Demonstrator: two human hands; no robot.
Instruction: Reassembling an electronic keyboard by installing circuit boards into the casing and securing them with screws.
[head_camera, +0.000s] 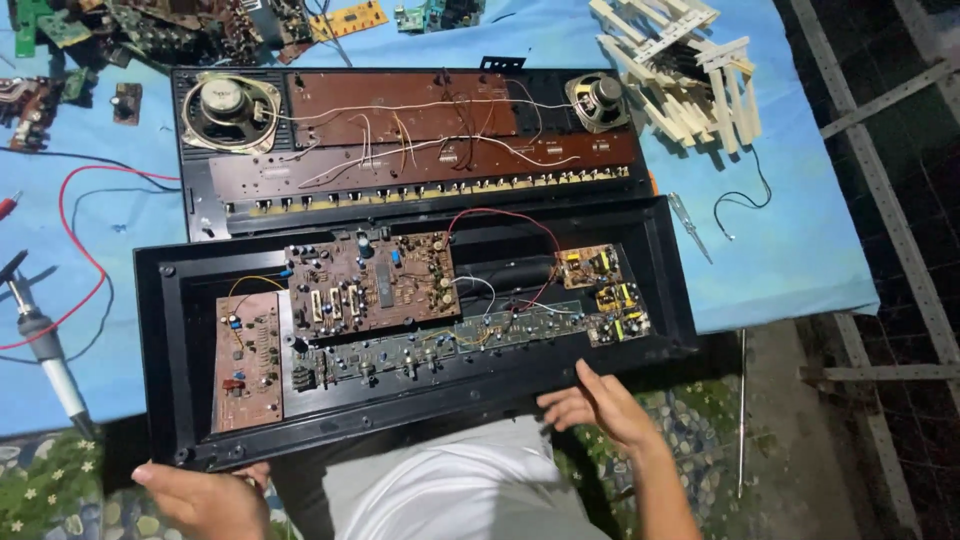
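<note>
An opened electronic keyboard lies on a blue-covered table. Its black lower shell (170, 360) faces me, holding brown circuit boards (370, 282) and wiring. The upper half (420, 135) lies behind it with two round speakers (228, 108) and long brown boards. My left hand (205, 497) grips the shell's near left corner from below. My right hand (598, 405) rests against the shell's near edge on the right, fingers spread.
A soldering iron (45, 350) and red and black leads (70, 250) lie at the left. Loose circuit boards (170, 30) are piled at the back left. A bundle of white keys (680, 70) sits back right, with a screwdriver (690, 225) near the table's right edge.
</note>
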